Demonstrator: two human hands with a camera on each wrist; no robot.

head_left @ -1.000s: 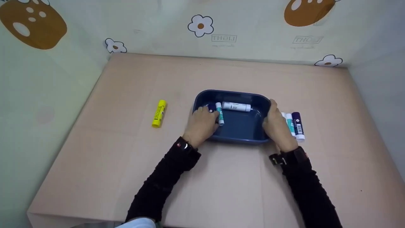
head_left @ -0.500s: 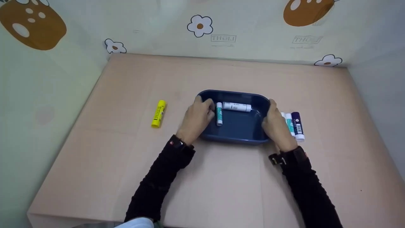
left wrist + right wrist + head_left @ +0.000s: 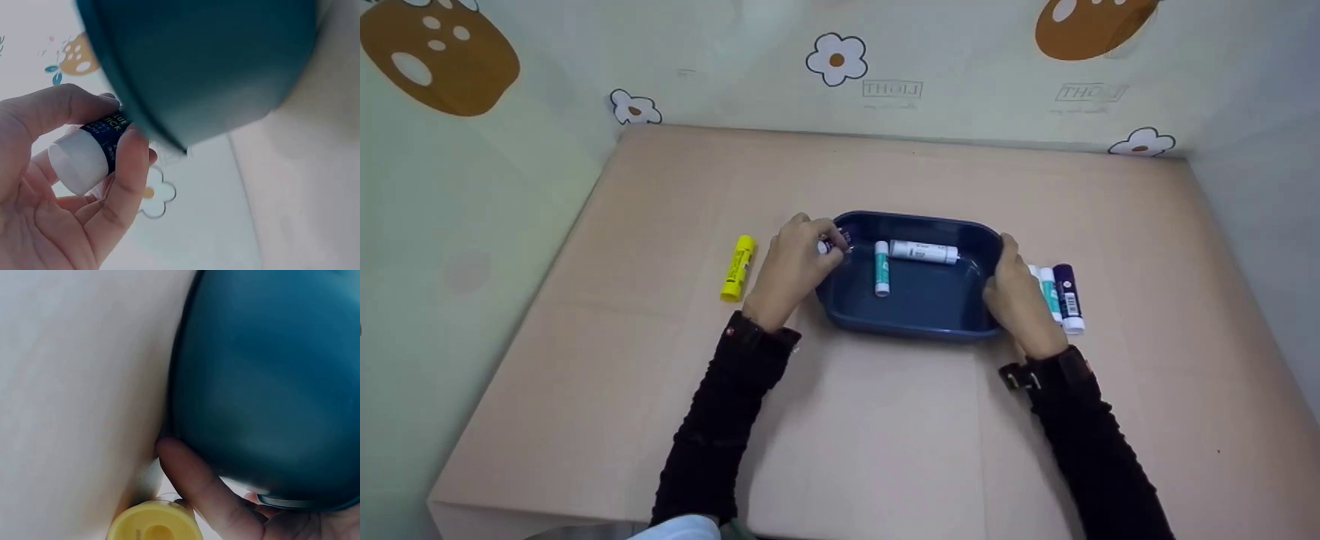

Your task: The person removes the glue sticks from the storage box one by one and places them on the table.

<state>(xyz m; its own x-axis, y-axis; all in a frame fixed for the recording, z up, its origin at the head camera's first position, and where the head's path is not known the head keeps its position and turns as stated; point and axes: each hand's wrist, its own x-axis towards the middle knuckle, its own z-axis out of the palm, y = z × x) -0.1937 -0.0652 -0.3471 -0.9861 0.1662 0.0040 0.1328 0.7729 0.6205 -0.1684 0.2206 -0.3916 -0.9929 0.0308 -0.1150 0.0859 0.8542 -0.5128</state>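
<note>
A dark blue tray (image 3: pixel 915 328) sits mid-table and fills the left wrist view (image 3: pixel 214 56) and the right wrist view (image 3: pixel 270 382). My left hand (image 3: pixel 823 241) pinches a navy glue stick with a white cap (image 3: pixel 835 241) between thumb and fingers at the tray's left rim; the stick shows close up (image 3: pixel 90 149). Inside the tray lie a teal-and-white stick (image 3: pixel 882 268) and a white stick (image 3: pixel 924 252). My right hand (image 3: pixel 1005 264) grips the tray's right wall, with a finger (image 3: pixel 197 486) pressed against its outside.
A yellow glue stick (image 3: pixel 737 268) lies on the table left of my left hand. A purple stick (image 3: pixel 1068 296) and a teal-and-white one (image 3: pixel 1048 292) lie just right of my right hand. Patterned walls close in the table at the back and sides.
My left hand has drawn back from inside the tray to its left rim, bringing the navy stick with it. The right hand and the tray have stayed put.
</note>
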